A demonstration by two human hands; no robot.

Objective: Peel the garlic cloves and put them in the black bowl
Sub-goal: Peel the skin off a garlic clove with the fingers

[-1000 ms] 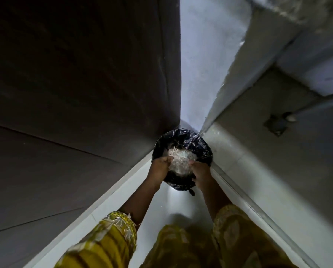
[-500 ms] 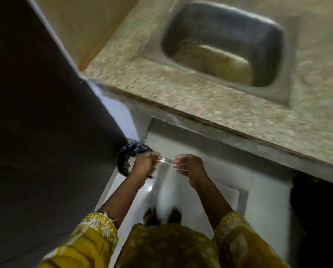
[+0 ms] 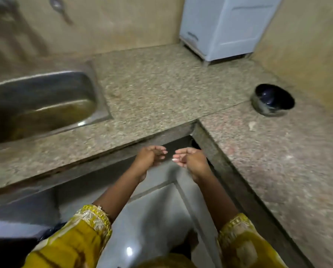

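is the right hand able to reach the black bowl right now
Probably yes: the right hand is empty, and the glossy black round bowl stands on the speckled granite counter with nothing blocking the way.

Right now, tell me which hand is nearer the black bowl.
The right hand, open and empty. The black bowl stands on the counter off to that hand's side, while the left hand is on the side of the sink.

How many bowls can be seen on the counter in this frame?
1. The black bowl stands on the right-hand stretch of the granite counter, close to the wall. Counter left of the sink is out of view.
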